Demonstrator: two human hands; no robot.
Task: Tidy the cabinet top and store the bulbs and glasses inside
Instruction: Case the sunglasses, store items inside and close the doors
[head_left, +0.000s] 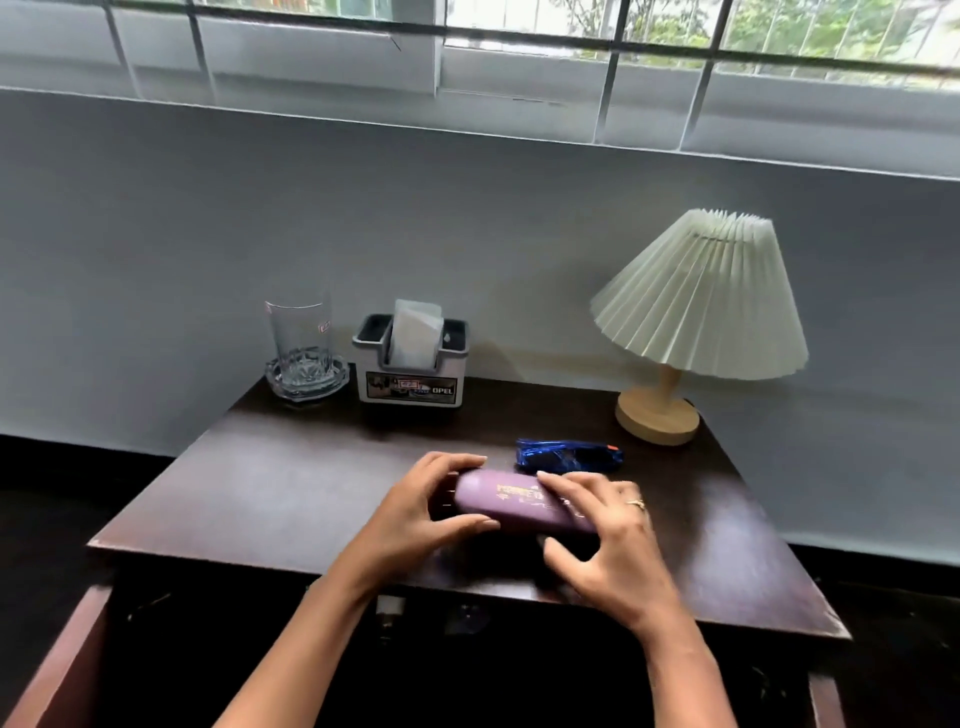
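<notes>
both hands, left (415, 512) and right (605, 540), grip the purple glasses case (519, 506) on the cabinet top (291, 483); blue glasses (569, 456) just behind

Both bare forearms reached forward from the near edge, converging toward the middle. The left hand (415, 512) was cupped, palm turned to the right, its fingers curled over the far side and its thumb stretched along the near side of what it gripped. The right hand (605, 543) lay palm down, fingers spread and bent, the fingertips pressing on top and the thumb hooked underneath at the near side. A ring (636, 503) sat on one right finger.
</notes>
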